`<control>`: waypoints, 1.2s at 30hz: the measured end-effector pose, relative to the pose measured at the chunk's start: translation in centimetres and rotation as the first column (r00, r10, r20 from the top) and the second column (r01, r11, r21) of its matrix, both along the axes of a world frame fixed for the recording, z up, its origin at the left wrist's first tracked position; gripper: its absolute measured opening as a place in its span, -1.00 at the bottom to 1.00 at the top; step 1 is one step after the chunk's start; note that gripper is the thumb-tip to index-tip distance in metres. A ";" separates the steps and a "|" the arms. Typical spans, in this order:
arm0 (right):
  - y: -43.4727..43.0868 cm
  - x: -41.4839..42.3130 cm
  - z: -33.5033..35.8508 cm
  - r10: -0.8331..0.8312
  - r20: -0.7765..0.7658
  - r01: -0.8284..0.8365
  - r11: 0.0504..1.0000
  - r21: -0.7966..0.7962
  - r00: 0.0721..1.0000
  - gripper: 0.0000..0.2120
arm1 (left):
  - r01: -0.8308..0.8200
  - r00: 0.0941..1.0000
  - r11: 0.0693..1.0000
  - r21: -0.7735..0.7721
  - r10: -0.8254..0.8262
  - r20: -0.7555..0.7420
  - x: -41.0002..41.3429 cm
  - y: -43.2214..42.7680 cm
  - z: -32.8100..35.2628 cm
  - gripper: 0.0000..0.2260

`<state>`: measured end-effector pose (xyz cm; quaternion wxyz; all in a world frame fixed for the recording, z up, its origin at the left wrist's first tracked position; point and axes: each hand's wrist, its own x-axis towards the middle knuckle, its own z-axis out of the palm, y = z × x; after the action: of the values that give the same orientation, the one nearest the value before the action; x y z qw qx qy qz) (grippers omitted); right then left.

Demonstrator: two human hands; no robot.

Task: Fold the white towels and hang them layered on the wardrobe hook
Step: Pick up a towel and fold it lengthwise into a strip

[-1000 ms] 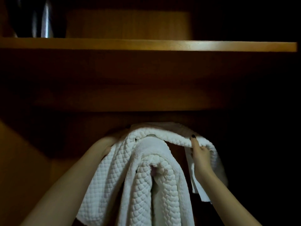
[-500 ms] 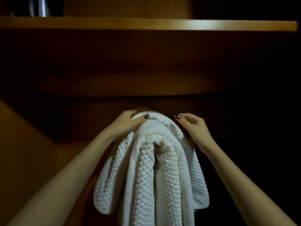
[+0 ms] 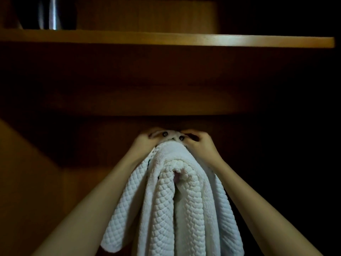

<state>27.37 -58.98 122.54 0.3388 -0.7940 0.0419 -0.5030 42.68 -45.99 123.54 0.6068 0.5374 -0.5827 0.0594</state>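
Observation:
White quilted towels [image 3: 166, 206] hang in layered folds inside a dark wooden wardrobe, bunched together at the top. My left hand [image 3: 145, 141] grips the top fold from the left, its thumb lying on the cloth. My right hand [image 3: 199, 145] grips the same top fold from the right, thumb also on the cloth. The two thumbs nearly meet over the middle. The hook is hidden under the towels and my fingers.
A wooden shelf [image 3: 221, 40] runs across above, with a shiny metal object [image 3: 53, 13] standing on it at the left. The wardrobe's back panel [image 3: 129, 85] is close behind the towels. A side wall [image 3: 24, 182] slopes down at the left. The right side is dark.
Both hands have come together at the top of the towels, from the outer edges a second ago. The draped cloth has been gathered into a narrower bunch. The view tilted slightly down.

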 end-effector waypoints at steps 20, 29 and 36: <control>0.2 -5.1 -4.7 -0.115 -0.088 0.123 0.988 0.097 0.989 -0.80 | -0.318 0.945 0.947 -0.049 0.321 0.061 3.4 5.2 -7.9 -0.95; 8.6 -9.1 -1.1 -0.111 -0.037 0.101 0.976 -0.195 0.993 -0.64 | -0.016 0.993 0.999 0.050 0.021 -0.115 2.7 5.5 -15.0 -0.55; 15.1 -0.9 4.4 -0.521 -0.401 0.063 0.664 -0.745 0.754 -0.68 | -0.355 0.934 0.931 0.082 0.358 -0.017 4.1 6.7 -17.0 -0.87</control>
<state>26.48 -43.83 126.98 -0.1036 -0.9556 0.0872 -0.2615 46.77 -39.33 106.55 0.5736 0.6583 -0.4678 0.1371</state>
